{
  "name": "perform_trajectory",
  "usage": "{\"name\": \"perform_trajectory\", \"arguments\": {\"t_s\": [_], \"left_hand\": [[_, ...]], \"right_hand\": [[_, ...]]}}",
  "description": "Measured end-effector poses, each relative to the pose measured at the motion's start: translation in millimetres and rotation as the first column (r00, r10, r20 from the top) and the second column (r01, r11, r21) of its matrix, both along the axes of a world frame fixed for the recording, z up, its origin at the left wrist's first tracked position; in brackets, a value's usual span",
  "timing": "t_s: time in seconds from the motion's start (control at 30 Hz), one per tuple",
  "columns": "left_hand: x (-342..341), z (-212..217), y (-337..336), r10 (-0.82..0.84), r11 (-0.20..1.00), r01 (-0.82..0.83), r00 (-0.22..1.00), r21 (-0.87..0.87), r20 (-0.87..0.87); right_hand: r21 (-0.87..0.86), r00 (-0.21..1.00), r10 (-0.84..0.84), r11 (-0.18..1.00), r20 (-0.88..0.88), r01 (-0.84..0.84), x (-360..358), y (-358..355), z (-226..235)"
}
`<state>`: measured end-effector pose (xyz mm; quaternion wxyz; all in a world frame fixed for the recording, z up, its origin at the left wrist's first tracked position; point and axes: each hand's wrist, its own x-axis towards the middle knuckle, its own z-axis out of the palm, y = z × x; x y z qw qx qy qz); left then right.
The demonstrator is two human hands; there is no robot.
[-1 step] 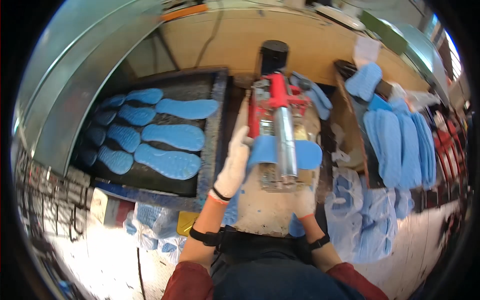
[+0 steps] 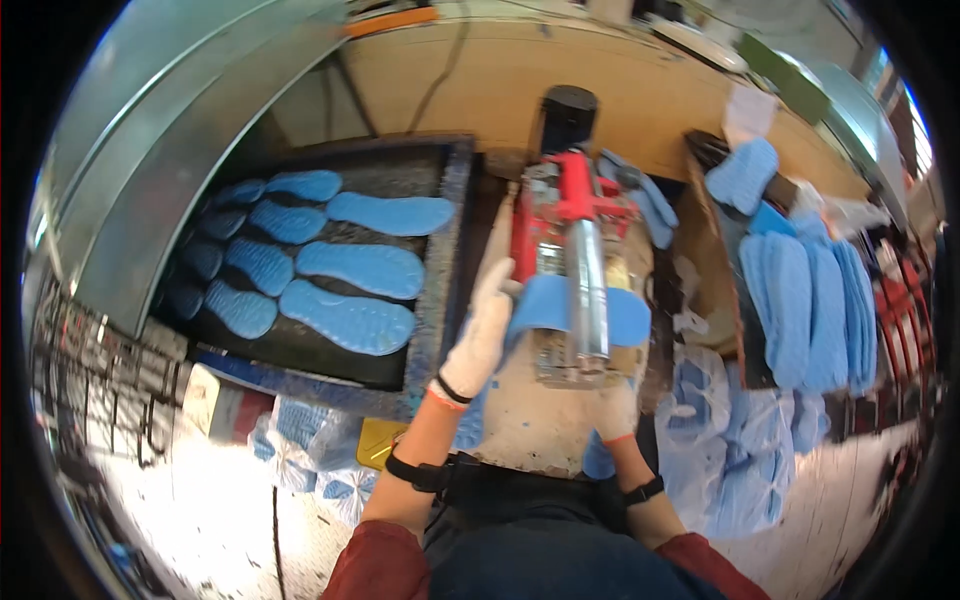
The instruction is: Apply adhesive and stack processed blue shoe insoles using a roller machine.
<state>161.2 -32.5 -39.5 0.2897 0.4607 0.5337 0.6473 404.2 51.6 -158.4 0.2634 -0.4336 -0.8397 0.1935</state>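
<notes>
A blue shoe sole (image 2: 545, 305) lies crosswise on a red and metal machine (image 2: 570, 200), under its shiny steel cylinder (image 2: 590, 290). My left hand (image 2: 480, 335), in a white glove, grips the sole's left end. The sole's right end (image 2: 630, 318) sticks out past the cylinder. My right hand (image 2: 612, 408), also gloved, rests against the machine's front edge. Its fingers are partly hidden, so its grip is unclear. A blue piece (image 2: 597, 465) shows just below that wrist.
A black tray (image 2: 440, 250) left of the machine holds several blue soles (image 2: 350, 270). Stacks of blue soles (image 2: 800, 300) lie on the right. Clear bags of blue pieces (image 2: 720, 450) sit at the lower right and lower left (image 2: 300, 430). A metal duct (image 2: 180, 150) runs at the left.
</notes>
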Motion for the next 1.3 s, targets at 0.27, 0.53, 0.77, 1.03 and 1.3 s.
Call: {"name": "perform_trajectory", "arguments": {"t_s": [0.27, 0.53, 0.77, 1.03, 1.3], "left_hand": [[9.2, -9.5, -46.6, -0.119, 0.99, 0.137, 0.908, -0.018, 0.401], [10.1, 28.0, -107.0, -0.153, 0.921, 0.375, 0.599, -0.106, 0.786], [-56.3, 58.1, -48.9, -0.196, 0.98, 0.088, 0.514, 0.177, 0.835], [-265.9, 33.0, 98.4, 0.029, 0.894, -0.442, 0.231, 0.079, 0.972], [-231.3, 43.3, 107.1, 0.334, 0.908, -0.356, 0.296, -0.221, 0.895]], "right_hand": [[0.096, 0.997, 0.035, 0.995, 0.062, -0.04, -7.9, -8.5, -2.9], [0.029, 0.999, -0.019, 0.999, 0.042, 0.018, -13.8, -9.0, 6.6], [-0.098, 0.995, -0.025, 0.995, 0.098, 0.034, -7.5, -1.8, 7.8], [-0.103, 0.996, 0.024, 0.995, 0.088, -0.015, -8.1, -7.2, -12.4], [-0.319, 0.981, -0.008, 0.946, -0.191, -0.055, -1.3, -2.4, -27.2]]}}
